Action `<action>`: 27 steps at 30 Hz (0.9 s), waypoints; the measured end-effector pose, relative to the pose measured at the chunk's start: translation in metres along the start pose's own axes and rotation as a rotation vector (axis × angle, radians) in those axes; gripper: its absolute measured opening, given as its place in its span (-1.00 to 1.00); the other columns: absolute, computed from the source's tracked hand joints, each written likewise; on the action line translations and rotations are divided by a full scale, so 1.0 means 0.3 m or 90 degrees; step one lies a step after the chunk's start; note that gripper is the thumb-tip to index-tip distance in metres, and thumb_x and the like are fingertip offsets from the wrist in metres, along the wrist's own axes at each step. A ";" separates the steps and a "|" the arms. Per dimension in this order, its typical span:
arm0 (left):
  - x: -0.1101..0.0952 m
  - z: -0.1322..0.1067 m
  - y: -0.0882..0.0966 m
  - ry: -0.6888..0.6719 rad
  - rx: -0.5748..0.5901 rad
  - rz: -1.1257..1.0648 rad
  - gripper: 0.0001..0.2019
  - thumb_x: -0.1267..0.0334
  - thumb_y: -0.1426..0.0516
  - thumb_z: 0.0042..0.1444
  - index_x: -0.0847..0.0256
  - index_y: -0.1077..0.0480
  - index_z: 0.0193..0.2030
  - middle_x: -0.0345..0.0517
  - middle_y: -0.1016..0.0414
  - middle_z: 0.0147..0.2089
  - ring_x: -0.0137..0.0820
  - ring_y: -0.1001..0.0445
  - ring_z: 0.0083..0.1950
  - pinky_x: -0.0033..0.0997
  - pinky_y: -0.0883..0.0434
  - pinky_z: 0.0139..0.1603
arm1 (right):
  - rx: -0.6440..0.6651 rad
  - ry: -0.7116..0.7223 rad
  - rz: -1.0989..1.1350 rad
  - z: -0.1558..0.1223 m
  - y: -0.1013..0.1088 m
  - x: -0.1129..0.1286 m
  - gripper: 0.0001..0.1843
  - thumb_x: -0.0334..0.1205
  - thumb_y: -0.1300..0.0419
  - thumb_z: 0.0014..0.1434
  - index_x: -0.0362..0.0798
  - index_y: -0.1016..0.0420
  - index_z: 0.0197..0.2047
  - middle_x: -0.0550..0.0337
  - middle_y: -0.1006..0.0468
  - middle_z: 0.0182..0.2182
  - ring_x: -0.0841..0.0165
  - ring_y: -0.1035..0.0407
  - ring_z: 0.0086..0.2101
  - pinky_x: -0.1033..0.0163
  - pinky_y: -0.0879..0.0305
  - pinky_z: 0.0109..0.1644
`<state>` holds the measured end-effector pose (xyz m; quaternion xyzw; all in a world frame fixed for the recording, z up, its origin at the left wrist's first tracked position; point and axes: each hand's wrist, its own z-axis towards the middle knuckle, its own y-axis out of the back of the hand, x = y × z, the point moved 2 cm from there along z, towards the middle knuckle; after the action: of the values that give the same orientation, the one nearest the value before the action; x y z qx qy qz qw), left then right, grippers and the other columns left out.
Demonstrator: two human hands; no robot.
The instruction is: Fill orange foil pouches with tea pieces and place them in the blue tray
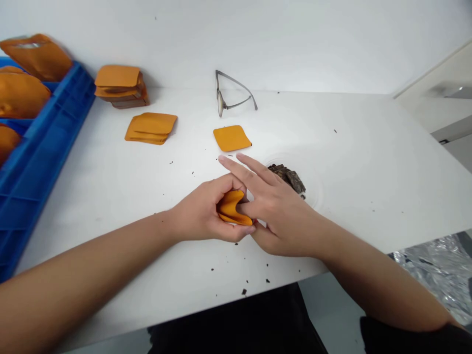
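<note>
My left hand (pixel 202 210) is wrapped round a small orange pouch (pixel 230 202), whose mouth is bowed apart toward me. At the pouch's right edge, my right hand (pixel 283 219) has its thumb and a finger on the rim, one fingertip reaching into the opening. Its other fingers stretch out above the left hand. Just behind the right hand lies a pile of dark brown, bark-like pieces (pixel 291 179), partly hidden; faint curved lines round it look like a clear dish. One flat orange pouch (pixel 231 138) rests beyond my fingertips.
Folded-open glasses (pixel 236 104) lie near the wall. To the left are a fanned set of orange pouches (pixel 155 125), a taller stack (pixel 120 81) and a blue crate (pixel 47 132) holding filled orange pouches (pixel 22 93). Dark crumbs dot the white table (pixel 368 147). Crinkled silvery sheeting (pixel 438 270) sits lower right.
</note>
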<state>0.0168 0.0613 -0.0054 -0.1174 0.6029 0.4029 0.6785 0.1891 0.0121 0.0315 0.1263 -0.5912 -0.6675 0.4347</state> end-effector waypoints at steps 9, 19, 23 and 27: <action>-0.019 -0.007 0.021 0.019 0.040 0.169 -0.60 0.27 -0.29 -0.04 0.14 -0.30 -0.06 -0.27 -0.48 -0.30 -0.45 -0.43 -0.40 -0.45 -0.41 -0.42 | -0.062 -0.015 -0.104 -0.002 -0.040 0.012 -0.78 -0.52 -0.12 0.14 -0.08 -0.45 -0.18 -0.24 0.05 0.51 -0.22 0.23 0.49 -0.36 -0.16 0.41; -0.067 0.025 0.026 -0.067 0.070 0.317 -0.53 -0.13 -0.22 0.23 0.22 -0.33 0.04 -0.07 -0.54 -0.17 -0.28 -0.52 -0.21 -0.29 -0.48 -0.20 | -0.071 -0.024 -0.127 -0.002 0.003 0.002 -0.82 -0.33 -0.08 0.28 -0.10 -0.48 -0.11 -0.23 -0.17 0.45 -0.17 0.03 0.46 -0.31 -0.26 0.35; -0.061 0.017 0.027 -0.041 0.088 0.238 -0.52 -0.16 -0.20 0.25 0.18 -0.33 0.09 -0.12 -0.56 -0.19 -0.34 -0.52 -0.26 -0.37 -0.48 -0.27 | -0.072 -0.030 -0.087 -0.002 0.008 0.008 -0.78 -0.38 -0.07 0.22 -0.12 -0.47 -0.10 -0.24 -0.23 0.42 -0.14 -0.02 0.45 -0.26 -0.30 0.34; -0.036 0.011 0.024 -0.048 0.129 0.086 -0.56 -0.12 -0.15 0.32 0.15 -0.31 0.14 -0.18 -0.56 -0.24 -0.42 -0.50 -0.32 -0.45 -0.47 -0.32 | -0.085 -0.052 -0.003 -0.004 0.030 0.015 -0.85 -0.43 -0.10 0.08 -0.08 -0.46 -0.30 -0.14 -0.34 0.38 -0.04 -0.02 0.46 -0.16 -0.27 0.40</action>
<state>0.0149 0.0637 0.0076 0.0079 0.6213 0.3890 0.6802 0.1912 0.0086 0.0408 0.0710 -0.5626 -0.7110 0.4158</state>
